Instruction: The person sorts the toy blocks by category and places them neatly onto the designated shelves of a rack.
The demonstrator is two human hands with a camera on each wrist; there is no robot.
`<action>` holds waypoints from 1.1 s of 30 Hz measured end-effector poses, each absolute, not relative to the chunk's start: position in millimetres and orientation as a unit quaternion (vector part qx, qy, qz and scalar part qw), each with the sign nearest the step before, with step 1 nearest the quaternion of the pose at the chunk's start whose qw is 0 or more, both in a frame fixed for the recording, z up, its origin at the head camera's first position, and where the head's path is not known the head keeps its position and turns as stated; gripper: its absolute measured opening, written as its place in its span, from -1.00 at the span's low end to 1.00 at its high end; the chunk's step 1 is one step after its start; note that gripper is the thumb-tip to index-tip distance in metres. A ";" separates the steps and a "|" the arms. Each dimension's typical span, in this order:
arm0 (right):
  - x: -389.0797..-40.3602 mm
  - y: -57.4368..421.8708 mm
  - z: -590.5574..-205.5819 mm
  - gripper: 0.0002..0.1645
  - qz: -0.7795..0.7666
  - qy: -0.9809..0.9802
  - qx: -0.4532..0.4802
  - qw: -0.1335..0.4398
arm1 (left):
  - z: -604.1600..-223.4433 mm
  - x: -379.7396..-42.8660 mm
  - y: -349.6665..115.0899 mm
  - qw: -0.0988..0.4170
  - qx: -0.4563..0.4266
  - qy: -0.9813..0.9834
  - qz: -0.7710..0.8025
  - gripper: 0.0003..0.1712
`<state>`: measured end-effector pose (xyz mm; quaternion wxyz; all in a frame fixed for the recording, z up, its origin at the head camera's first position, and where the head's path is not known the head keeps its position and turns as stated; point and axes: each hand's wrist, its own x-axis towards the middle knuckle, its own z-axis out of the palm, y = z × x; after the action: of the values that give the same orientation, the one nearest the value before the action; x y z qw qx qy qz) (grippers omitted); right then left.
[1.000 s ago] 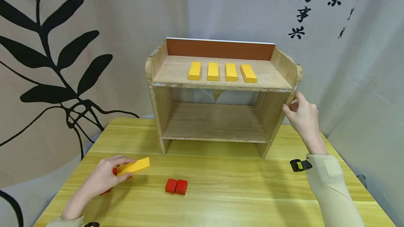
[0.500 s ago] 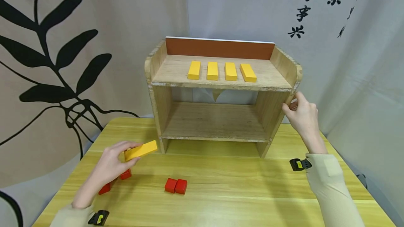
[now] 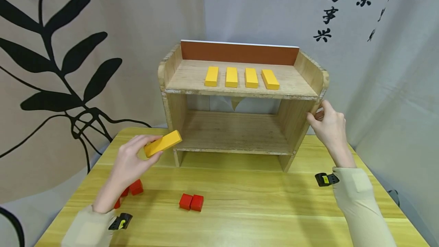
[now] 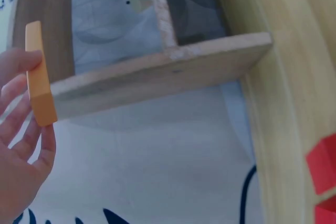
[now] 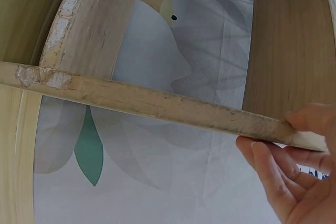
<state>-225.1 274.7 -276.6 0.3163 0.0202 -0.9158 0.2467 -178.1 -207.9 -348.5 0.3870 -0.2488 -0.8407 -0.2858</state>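
My left hand [image 3: 135, 159] pinches a yellow block [image 3: 163, 143] between thumb and fingers, held up in front of the shelf's left side. In the left wrist view the long block [image 4: 40, 74] overlaps the shelf's side panel. On the right, my right hand [image 3: 328, 127] grips the edge of the wooden shelf [image 3: 233, 130], thumb inside and fingers outside, as the right wrist view shows with the side panel [image 5: 157, 103]. Along the shelf's top board lie several yellow blocks, the rightmost block [image 3: 270, 79] slightly angled.
Two red cubes [image 3: 191, 202] sit side by side on the wooden table [image 3: 247, 209]. More red cubes [image 3: 136, 187] lie by the left forearm, partly hidden by it. Behind the shelf hangs a pale curtain [image 3: 253, 7] with black writing.
My left hand has lifted the yellow block from near the red cubes, moving up and right toward the shelf. The right hand has stayed on the shelf's side.
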 end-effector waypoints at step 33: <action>-225.3 274.7 -277.2 -0.71 0.247 -0.915 0.019 0.317 | -276.6 -213.5 -147.2 0.520 -0.238 -0.750 -0.333 -0.65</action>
<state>-225.3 274.7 -277.2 0.3172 0.0191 -0.9153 0.2474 -213.5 -147.2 -276.6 0.5199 -0.2384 -0.7495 -0.3333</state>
